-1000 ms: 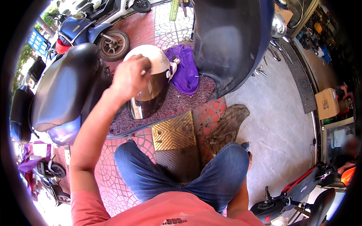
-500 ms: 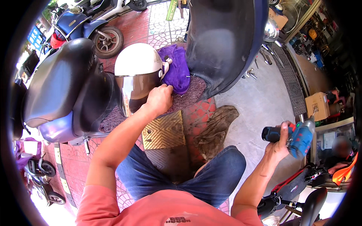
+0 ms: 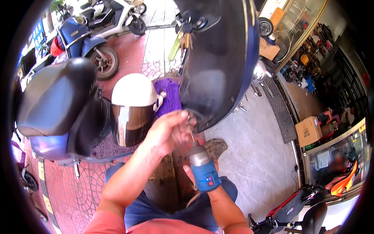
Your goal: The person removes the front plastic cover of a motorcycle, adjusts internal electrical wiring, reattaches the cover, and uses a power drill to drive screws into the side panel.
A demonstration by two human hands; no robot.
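Observation:
My right hand (image 3: pixel 189 176) is wrapped around a blue cordless power driver (image 3: pixel 205 171), held upright over my lap with its bit pointing away from me. Just left of the bit, my left hand (image 3: pixel 165 134) has its fingers pinched together; what they hold, if anything, is too small to make out. Beyond both hands stands a scooter with a dark front panel (image 3: pixel 214 74) and a black seat (image 3: pixel 58 101). On its carpeted footboard (image 3: pixel 107 150) sit a white helmet (image 3: pixel 134 91) with a tinted visor and a purple cloth (image 3: pixel 169 97).
A dirty brown rag (image 3: pixel 216 148) lies on the ground beyond the driver. Loose metal tools (image 3: pixel 257 90) are scattered right of the scooter. Farther right are a cardboard box (image 3: pixel 308 131), a shop doorway and a person. Another parked scooter (image 3: pixel 80 43) stands at the far left.
My right hand has brought the driver in from the far right to the middle. My left hand has left the purple cloth and come right, beside the bit. The view has shifted.

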